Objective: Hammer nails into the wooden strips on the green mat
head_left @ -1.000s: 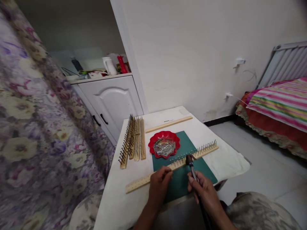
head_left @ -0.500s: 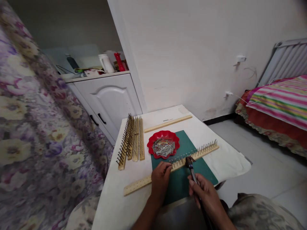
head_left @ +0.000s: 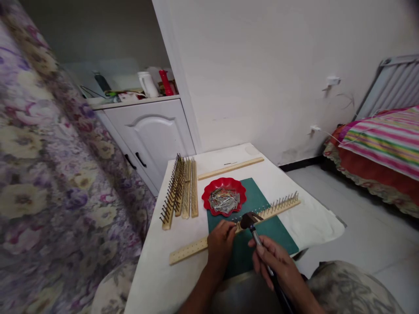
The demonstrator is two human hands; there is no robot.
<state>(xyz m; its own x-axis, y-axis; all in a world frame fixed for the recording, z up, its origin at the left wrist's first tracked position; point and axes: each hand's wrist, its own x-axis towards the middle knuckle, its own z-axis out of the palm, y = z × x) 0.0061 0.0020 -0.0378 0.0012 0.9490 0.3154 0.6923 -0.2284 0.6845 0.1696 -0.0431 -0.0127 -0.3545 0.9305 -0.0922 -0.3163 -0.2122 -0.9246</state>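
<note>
A long wooden strip lies slantwise over the green mat. Its left part shows bare holes, and rows of nails stand upright along its right part. The thumb and fingers of my left hand are pinched at the strip, on what looks like a nail, mostly hidden by the fingertips. My right hand is wrapped round the handle of a hammer. The hammer's head is above the strip, just right of my left fingertips. Behind the strip, a red scalloped bowl holds many loose nails.
Several nail-studded strips lie at the table's left. Another wooden strip lies near the back edge of the white-covered table. A floral curtain hangs at left, a white cabinet stands behind, and a bed is at right.
The hammer has moved left and upward, its head now closer to my left fingertips. My left hand stays pinched at the strip. The view has shifted slightly.
</note>
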